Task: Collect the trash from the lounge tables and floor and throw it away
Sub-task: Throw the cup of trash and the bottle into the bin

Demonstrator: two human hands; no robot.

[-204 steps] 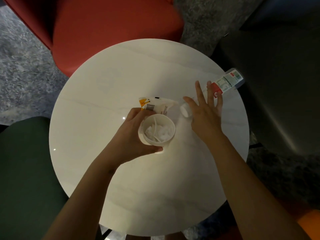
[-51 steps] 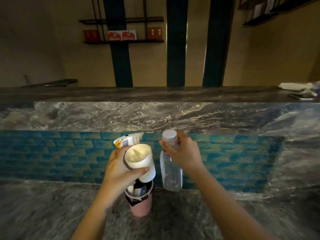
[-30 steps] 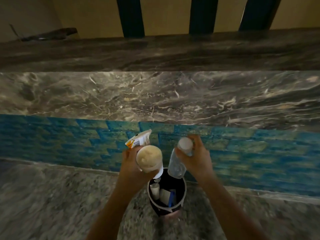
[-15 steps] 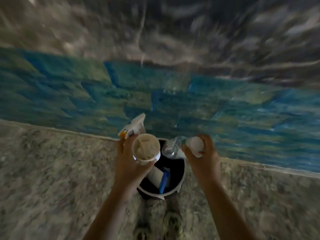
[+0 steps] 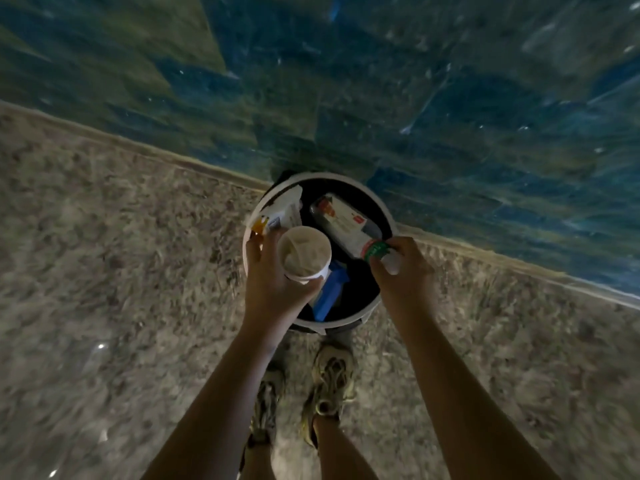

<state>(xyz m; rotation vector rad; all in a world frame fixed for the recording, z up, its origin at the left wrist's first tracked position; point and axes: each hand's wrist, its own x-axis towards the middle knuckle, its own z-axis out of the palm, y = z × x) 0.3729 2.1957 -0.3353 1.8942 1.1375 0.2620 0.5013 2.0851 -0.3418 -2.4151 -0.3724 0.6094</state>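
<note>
I look straight down into a round trash bin (image 5: 333, 175) with a white rim and a dark liner. My left hand (image 5: 273, 289) grips a white paper cup (image 5: 304, 252) stuffed with crumpled paper, and pins a white wrapper (image 5: 281, 213) with an orange corner behind it, both over the bin's left side. My right hand (image 5: 401, 271) holds a clear plastic bottle (image 5: 341, 221) by its capped end. The bottle has a red-and-white label and lies tilted across the bin's mouth, its base pointing into the bin.
A blue packet (image 5: 329, 294) and other trash lie inside the bin. The bin stands on speckled stone floor against a blue tiled wall (image 5: 415, 98). My two shoes (image 5: 329, 379) stand just short of the bin.
My head has tipped further down, so the bin sits directly below. My right hand has swung the bottle from upright to lying over the bin's mouth. My left hand still holds the cup and wrapper.
</note>
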